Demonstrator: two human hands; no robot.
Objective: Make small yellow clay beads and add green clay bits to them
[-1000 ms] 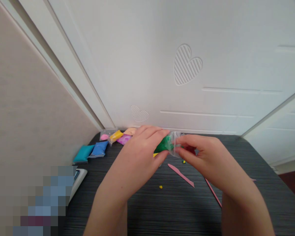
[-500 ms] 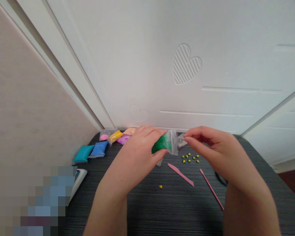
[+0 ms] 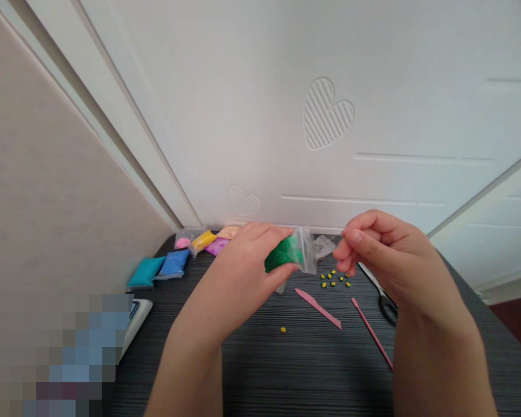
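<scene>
My left hand [image 3: 254,260] is closed around a clear zip bag of green modelling clay [image 3: 286,253], its unfilled top end turned to the right. To the right of the bag and apart from it is my right hand [image 3: 369,240], thumb and fingertips pressed together. Whatever those fingertips may hold is hidden. Below the hands lie several small yellow-and-green clay pieces [image 3: 333,284] in a cluster. A pink clay knife [image 3: 318,308] rests in front of them, and a single yellow bit [image 3: 283,329] sits nearer me.
A thin pink stick tool [image 3: 372,334] and black-handled scissors [image 3: 386,307] lie at the right, partly behind my right arm. Teal [image 3: 146,272] and blue [image 3: 172,264] clay packs are at the left. A yellow pack [image 3: 204,240] stands among others along the white panel [image 3: 252,116].
My right hand has drawn back to the right from the bag's mouth and turned, uncovering part of the scissors. My left hand keeps hold of the bag, nearly still.
</scene>
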